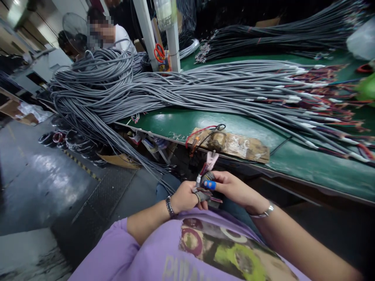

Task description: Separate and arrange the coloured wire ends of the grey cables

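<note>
In front of my body, my left hand is closed around a cable end with a white sleeve. Thin coloured wires leave the sleeve and run up to a pale pink-white piece, whose kind I cannot make out. My right hand pinches at the same cable end, its thumb wrapped with a blue band and a finger in dark tape. More wire tips poke out below the fingers. Just beyond is a worn wooden board with a dark lump-like fixture and red and black leads.
Long grey cables with stripped ends cover much of the green table and hang over its left edge. Black cable bundles lie behind. Orange-handled scissors are by a white post. A person sits at the far left.
</note>
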`<control>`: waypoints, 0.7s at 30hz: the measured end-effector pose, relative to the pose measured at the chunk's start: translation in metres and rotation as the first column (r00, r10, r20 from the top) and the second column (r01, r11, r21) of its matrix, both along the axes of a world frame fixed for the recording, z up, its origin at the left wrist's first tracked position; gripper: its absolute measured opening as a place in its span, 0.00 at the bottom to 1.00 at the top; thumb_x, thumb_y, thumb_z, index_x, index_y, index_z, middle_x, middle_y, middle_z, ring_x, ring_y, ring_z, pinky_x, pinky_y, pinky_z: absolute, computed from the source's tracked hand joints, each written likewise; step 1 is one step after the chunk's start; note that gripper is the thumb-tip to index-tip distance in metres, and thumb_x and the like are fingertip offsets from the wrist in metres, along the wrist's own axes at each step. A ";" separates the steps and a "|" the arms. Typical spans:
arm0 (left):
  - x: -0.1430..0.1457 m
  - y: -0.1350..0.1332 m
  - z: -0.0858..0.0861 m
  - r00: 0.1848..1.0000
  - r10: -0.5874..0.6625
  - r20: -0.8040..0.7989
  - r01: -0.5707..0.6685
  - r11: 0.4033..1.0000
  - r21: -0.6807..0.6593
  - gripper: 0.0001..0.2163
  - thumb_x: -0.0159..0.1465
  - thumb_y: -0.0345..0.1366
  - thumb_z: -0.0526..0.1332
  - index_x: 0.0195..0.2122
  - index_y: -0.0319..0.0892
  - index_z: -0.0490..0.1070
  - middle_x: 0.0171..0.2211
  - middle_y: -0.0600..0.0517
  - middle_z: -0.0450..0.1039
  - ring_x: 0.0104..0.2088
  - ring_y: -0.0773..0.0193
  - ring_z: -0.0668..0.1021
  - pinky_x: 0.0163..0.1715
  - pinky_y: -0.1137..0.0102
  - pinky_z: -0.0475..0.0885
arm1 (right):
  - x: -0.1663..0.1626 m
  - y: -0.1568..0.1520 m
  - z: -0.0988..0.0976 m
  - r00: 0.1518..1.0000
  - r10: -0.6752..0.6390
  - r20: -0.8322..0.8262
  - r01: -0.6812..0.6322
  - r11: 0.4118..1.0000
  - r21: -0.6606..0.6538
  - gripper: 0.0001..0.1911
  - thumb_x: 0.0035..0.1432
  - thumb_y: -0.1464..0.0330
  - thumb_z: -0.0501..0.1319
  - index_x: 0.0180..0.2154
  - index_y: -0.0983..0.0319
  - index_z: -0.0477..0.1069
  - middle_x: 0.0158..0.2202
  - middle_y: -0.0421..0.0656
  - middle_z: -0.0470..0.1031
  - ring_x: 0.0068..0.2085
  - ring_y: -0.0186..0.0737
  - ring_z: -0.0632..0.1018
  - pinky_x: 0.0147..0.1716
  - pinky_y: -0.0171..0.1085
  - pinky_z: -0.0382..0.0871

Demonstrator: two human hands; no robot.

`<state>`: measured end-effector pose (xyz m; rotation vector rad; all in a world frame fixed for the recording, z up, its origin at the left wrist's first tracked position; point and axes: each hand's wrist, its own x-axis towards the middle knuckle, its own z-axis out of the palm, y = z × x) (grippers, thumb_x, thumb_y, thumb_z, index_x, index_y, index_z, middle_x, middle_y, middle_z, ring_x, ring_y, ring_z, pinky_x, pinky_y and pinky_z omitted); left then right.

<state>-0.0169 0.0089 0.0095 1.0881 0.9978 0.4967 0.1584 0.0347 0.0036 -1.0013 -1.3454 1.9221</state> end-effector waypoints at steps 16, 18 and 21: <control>0.004 0.004 -0.017 0.964 0.248 0.098 -0.256 0.963 0.078 0.21 0.56 0.54 0.62 0.22 0.38 0.69 0.19 0.48 0.74 0.18 0.68 0.73 0.16 0.76 0.61 | -0.022 -0.018 -0.010 0.914 -0.406 -0.018 0.407 0.913 0.017 0.19 0.45 0.53 0.70 0.25 0.61 0.70 0.21 0.39 0.69 0.24 0.34 0.67 0.25 0.36 0.61; 0.001 0.004 -0.016 0.992 0.110 0.067 -0.117 0.988 0.104 0.22 0.56 0.55 0.62 0.22 0.37 0.70 0.20 0.46 0.75 0.19 0.67 0.74 0.18 0.75 0.64 | -0.023 -0.015 -0.008 0.929 -0.371 -0.005 0.371 0.929 -0.008 0.20 0.43 0.52 0.71 0.24 0.61 0.70 0.21 0.39 0.70 0.22 0.34 0.67 0.24 0.36 0.60; -0.002 0.001 -0.016 0.998 0.057 0.021 -0.059 0.988 0.140 0.23 0.55 0.56 0.62 0.21 0.37 0.70 0.20 0.45 0.75 0.18 0.68 0.73 0.19 0.74 0.65 | -0.023 -0.011 -0.006 0.954 -0.299 0.000 0.299 0.953 -0.050 0.21 0.43 0.51 0.70 0.25 0.61 0.70 0.20 0.39 0.70 0.21 0.33 0.66 0.22 0.36 0.59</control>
